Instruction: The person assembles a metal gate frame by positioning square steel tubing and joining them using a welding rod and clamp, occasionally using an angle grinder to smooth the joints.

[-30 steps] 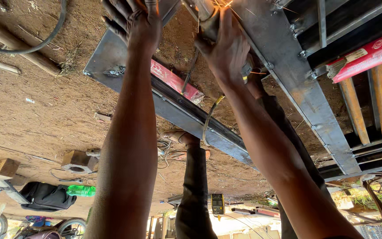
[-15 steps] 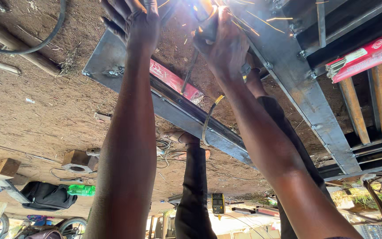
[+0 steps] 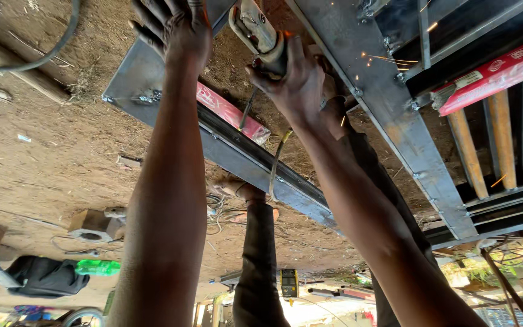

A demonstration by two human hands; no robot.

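While sparks fly, we grip an angle grinder (image 3: 260,31) in our right hand (image 3: 295,82), fingers wrapped tightly around its body at the top of the view, just beside a grey steel frame (image 3: 388,115). Our left hand (image 3: 177,27) rests with fingers curled on the frame's nearer steel bar (image 3: 243,154); we cannot tell whether it grasps anything. A red spirit level (image 3: 228,112) lies along that bar. On the dirt ground sit a green bottle (image 3: 97,267) and a dark bag (image 3: 43,275).
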